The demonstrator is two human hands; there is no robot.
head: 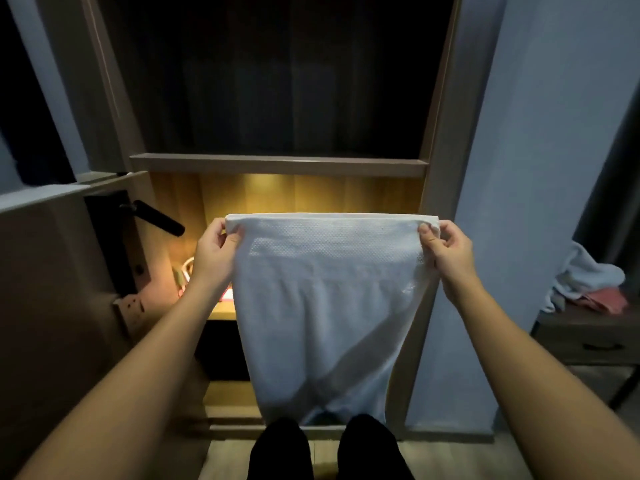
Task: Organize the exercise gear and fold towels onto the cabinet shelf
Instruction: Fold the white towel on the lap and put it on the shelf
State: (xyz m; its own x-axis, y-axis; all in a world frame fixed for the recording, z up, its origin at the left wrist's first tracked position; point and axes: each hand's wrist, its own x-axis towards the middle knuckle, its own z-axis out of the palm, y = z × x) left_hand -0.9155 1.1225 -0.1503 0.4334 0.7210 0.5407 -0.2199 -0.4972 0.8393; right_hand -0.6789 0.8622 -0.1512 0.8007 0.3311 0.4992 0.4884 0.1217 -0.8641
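Fingers of the left hand (213, 251) pinch one top corner of the towel (325, 306), which hangs before the cabinet shelf (277, 164); the right hand (446, 254) pinches the other corner. Folding seems barely begun, shelving not yet done, and more cloths (585, 278) lie heaped at right.

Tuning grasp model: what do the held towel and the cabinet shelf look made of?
Towel: soft woven cloth, likely cotton, white; dotted band near top, limp drape. Cabinet shelf: looks like wood-grain laminate board, matte; could be solid wood.
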